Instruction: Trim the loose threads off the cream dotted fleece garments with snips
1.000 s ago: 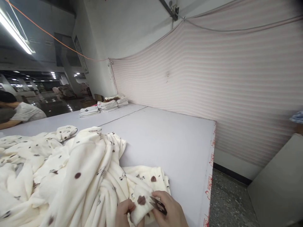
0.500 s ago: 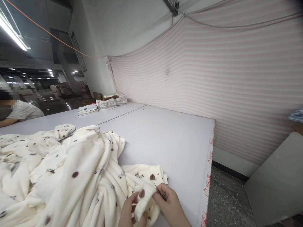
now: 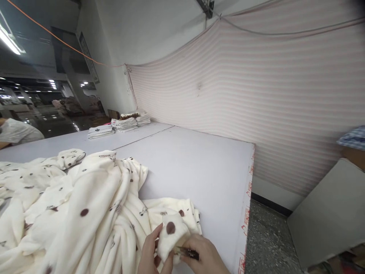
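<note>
A big heap of cream fleece fabric (image 3: 85,205) with brown dots lies on the white table (image 3: 194,163). At the bottom edge my left hand (image 3: 149,255) pinches a fold of that fabric, thumb raised beside a brown dot. My right hand (image 3: 203,255) is closed on a small dark thread snipper (image 3: 186,252), its tip against the same fold. Both wrists are cut off by the frame.
Stacks of folded white pieces (image 3: 119,125) sit at the table's far end. A striped pink cloth (image 3: 256,95) hangs on the wall. A person in a white shirt (image 3: 17,131) is at far left. Grey floor (image 3: 268,243) and a grey board (image 3: 327,217) lie to the right.
The view has shifted slightly. My right hand has turned the snipper flatter and lower against the fold, and my left hand has lifted the fold so a brown dot faces up.
</note>
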`<action>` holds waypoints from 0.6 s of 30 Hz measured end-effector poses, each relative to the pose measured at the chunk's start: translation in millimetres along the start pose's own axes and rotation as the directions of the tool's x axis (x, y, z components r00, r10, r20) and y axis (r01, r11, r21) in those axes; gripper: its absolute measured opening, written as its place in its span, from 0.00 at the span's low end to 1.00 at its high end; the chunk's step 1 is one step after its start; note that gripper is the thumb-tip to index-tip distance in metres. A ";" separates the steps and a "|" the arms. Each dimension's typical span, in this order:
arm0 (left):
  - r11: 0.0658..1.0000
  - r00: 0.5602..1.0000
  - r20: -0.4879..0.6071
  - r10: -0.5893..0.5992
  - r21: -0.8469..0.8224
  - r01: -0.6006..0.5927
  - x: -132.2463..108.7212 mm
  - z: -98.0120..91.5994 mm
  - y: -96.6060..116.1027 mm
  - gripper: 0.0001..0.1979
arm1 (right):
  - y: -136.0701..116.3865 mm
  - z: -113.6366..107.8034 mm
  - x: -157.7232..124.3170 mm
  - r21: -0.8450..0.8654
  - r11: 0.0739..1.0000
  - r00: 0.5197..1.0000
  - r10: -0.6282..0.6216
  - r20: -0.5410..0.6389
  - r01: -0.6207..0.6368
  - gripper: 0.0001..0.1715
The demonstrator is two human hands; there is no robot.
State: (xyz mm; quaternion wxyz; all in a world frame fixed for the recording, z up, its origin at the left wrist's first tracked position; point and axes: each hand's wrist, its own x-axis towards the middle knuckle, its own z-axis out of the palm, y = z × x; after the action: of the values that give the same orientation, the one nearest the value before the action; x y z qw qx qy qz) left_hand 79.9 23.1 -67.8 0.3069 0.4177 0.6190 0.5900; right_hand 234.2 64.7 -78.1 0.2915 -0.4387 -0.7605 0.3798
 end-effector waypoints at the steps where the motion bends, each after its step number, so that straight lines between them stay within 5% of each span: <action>1: 0.999 1.000 -0.005 -0.013 -0.034 0.013 0.9 -0.5 1.5 0.28 | 1.1 3.3 1.7 0.026 1.000 1.000 0.007 -0.006 -0.007 0.03; 5: 0.932 0.979 -0.024 -0.201 -0.313 0.183 5.4 -5.2 6.4 0.31 | 0.4 17.9 1.3 0.321 0.944 0.998 0.067 0.021 -0.071 0.14; 11: 0.636 0.874 0.135 -0.467 -0.635 0.438 8.0 -12.4 9.5 0.31 | -22.9 22.5 -11.3 0.747 0.634 0.979 0.109 0.171 -0.201 0.30; 18: 0.484 0.804 0.268 -0.531 -0.683 0.547 9.7 -23.7 7.0 0.24 | -26.9 12.8 -5.0 0.545 0.836 0.991 0.119 -0.067 -0.064 0.26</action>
State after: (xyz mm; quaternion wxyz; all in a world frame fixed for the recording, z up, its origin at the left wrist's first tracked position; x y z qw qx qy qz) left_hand 55.8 20.0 -57.0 0.6223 0.0495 0.4247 0.6557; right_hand 214.4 47.3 -63.2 0.4218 -0.3925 -0.5853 0.5705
